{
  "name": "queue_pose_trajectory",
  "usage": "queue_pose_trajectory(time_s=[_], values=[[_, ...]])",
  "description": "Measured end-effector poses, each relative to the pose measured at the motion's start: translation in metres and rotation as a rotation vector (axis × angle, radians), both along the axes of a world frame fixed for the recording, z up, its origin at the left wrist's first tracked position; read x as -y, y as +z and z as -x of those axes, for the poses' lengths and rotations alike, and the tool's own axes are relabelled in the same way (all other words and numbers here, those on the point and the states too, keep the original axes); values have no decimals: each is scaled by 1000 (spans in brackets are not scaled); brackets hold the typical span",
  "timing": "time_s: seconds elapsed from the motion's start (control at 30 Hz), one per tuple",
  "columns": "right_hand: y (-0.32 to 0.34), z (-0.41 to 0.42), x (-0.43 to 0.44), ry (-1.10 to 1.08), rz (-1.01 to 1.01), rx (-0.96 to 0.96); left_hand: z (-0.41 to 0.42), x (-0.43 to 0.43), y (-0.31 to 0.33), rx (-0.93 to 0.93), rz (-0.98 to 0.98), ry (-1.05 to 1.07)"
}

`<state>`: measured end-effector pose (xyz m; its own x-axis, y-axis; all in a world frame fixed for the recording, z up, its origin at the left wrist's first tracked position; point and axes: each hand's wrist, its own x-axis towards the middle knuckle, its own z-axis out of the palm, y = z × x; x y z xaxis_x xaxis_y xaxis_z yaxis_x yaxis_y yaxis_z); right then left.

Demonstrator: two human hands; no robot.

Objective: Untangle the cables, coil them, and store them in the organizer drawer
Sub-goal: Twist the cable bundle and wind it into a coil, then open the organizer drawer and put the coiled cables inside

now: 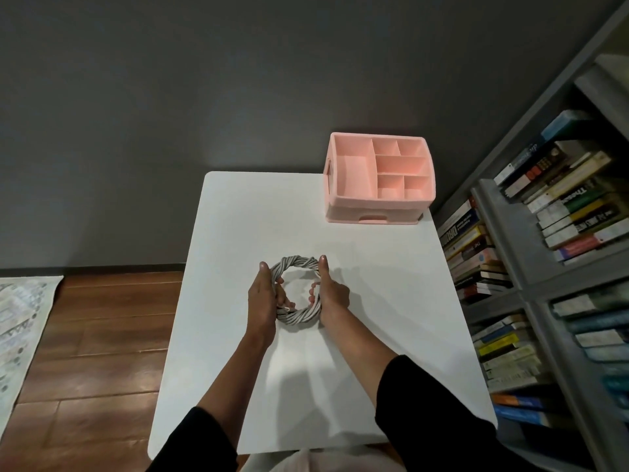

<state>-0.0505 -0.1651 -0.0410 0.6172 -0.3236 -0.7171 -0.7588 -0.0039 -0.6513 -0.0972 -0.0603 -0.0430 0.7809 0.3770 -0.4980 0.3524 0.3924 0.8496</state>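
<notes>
A grey cable (295, 261) is wound into a round, twisted coil over the middle of the white table (238, 212). My left hand (262, 294) grips the coil's left side, thumb up along the outside and fingers curled through the ring. My right hand (332, 289) grips the right side the same way. A pink organizer (343, 202) stands at the table's far right corner, with several open compartments on top. Its drawer (372, 218) at the front bottom is closed.
A grey bookshelf (510, 240) packed with stacked books runs along the right side, close to the table's edge. Wooden floor (102, 335) and a patterned rug (23, 321) lie to the left. A dark wall rises behind the table.
</notes>
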Motion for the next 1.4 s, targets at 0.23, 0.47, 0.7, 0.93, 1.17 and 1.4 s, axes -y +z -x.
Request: queue_pose_trajectory(time_s=[0.23, 0.47, 0.7, 0.93, 1.17, 1.4], values=[[-20, 4, 3, 155, -90, -2, 9, -20, -16, -114, 97, -170], [-33, 5, -5, 259, 189, 49, 11, -29, -47, -304, -488, -249], [-40, -3, -2, 467, 402, 142, 10, -39, -46, -335, -619, -204], [-36, -6, 7, 511, 398, 118, 15, -41, -42, -338, -626, -125], [-25, -33, 46, 299, 242, 163, 4, -59, -24, -343, -697, -92], [-7, -79, 84, 31, -91, 216, -77, -43, 10, -59, -767, -217]])
